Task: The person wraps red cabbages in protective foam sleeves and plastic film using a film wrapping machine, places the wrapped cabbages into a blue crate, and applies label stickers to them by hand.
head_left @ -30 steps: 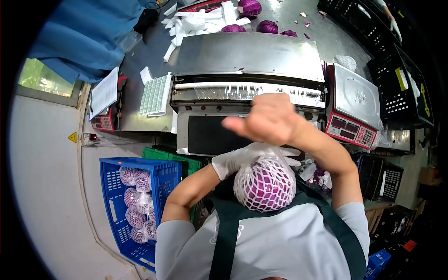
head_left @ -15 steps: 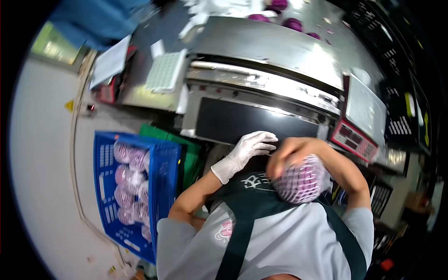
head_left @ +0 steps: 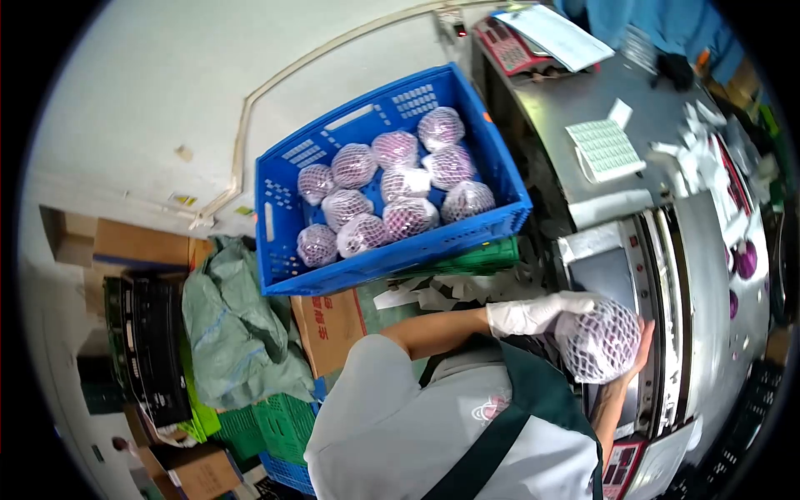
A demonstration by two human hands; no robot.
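A purple cabbage in a white foam net (head_left: 598, 342) is held between both hands at the right of the head view. My left hand (head_left: 542, 315), in a white glove, grips its upper left side. Bare, my right hand (head_left: 642, 350) cups its right side, with most of the fingers hidden behind the cabbage. Up and to the left of the hands, a blue crate (head_left: 392, 262) holds several netted cabbages (head_left: 354, 165) lying in one layer.
A wrapping machine (head_left: 612, 271) stands beside the hands on the right. Beyond it lie white foam scraps (head_left: 696, 158) and a loose purple cabbage (head_left: 745, 260). A label sheet (head_left: 607, 148) and clipboard (head_left: 557, 35) are on the metal table. Green sheeting (head_left: 242, 325) and cardboard (head_left: 327, 329) are at the left.
The view has swung left toward the blue crate. My gloved left hand has come onto the netted cabbage, and my right hand has moved to its far side.
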